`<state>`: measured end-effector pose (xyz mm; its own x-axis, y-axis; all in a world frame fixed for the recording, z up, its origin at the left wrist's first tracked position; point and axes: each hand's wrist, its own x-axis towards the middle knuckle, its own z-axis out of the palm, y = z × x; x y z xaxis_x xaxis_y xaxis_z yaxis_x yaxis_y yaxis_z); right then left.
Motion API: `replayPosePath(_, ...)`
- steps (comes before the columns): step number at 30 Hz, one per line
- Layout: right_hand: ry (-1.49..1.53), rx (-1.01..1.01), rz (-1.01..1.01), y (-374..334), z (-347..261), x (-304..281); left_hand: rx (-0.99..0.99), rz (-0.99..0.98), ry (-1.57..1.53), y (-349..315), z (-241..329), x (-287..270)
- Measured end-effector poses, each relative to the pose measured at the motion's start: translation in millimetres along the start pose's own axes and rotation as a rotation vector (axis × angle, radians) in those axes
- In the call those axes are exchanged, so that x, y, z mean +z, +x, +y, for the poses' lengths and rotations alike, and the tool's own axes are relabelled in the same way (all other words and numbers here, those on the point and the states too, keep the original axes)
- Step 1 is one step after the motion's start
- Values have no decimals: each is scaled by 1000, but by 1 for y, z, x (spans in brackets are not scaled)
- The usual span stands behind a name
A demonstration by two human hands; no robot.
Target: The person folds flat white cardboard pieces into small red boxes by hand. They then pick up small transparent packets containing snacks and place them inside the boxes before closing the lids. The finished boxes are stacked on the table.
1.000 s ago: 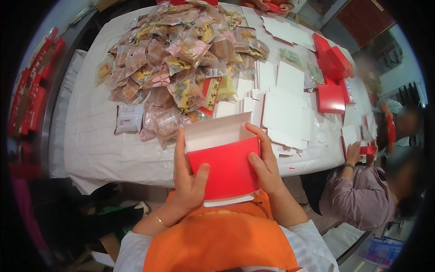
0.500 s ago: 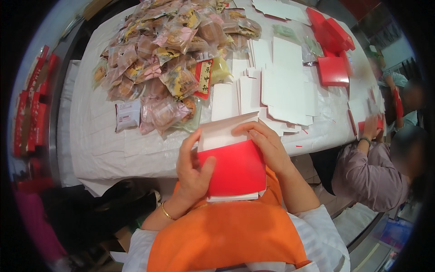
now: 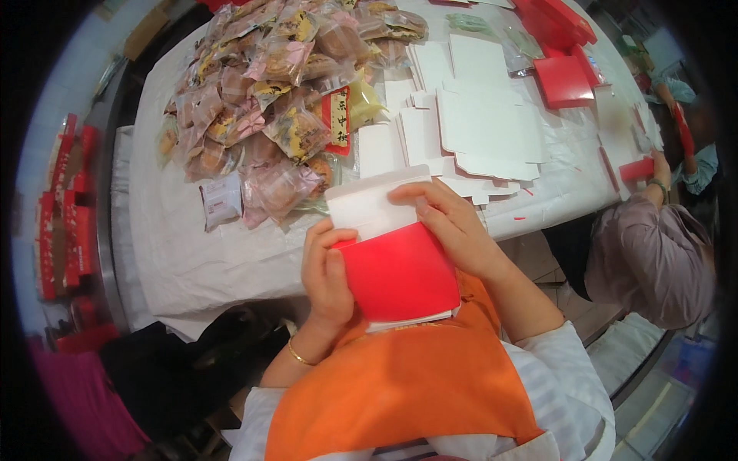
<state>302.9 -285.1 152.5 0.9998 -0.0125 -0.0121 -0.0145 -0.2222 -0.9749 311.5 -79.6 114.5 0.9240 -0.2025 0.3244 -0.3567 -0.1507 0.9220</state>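
Note:
Against my orange apron I have a small red cardboard box [image 3: 403, 276], with a white end flap standing up at its far side. My left hand [image 3: 327, 273] grips the box's left edge, thumb on the red face and fingertips at the corner near the flap. My right hand [image 3: 453, 230] is closed around the upper right corner, its bent fingers lying on the white inner side of the flap. A white panel edge shows along the near end of the box. Whether anything is inside cannot be seen.
A heap of wrapped pastries [image 3: 284, 84] covers the table's far left. White flattened boxes [image 3: 488, 127] lie in stacks beyond my right hand. Red boxes [image 3: 565, 81] stand farther right. A co-worker [image 3: 653, 238] sits at the right edge. Red packages [image 3: 65, 223] line the left.
The view has shifted a little. My left fingers have come over the box's upper left corner, and the flap stands more open to view. Both hands still hold the box.

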Motion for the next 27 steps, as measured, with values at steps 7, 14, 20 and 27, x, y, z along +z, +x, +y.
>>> replayPosePath(7,-87,-256,11,-11,8,-8,176,16,102,7,-11,-11)
replayPosePath(14,57,-156,132,-13,9,-6,134,45,172,15,7,-11)
replayPosePath(20,150,-72,109,-11,8,-3,-104,85,-118,12,16,-3)
replayPosePath(27,-167,-369,27,-8,10,-17,177,-146,131,26,19,-20)
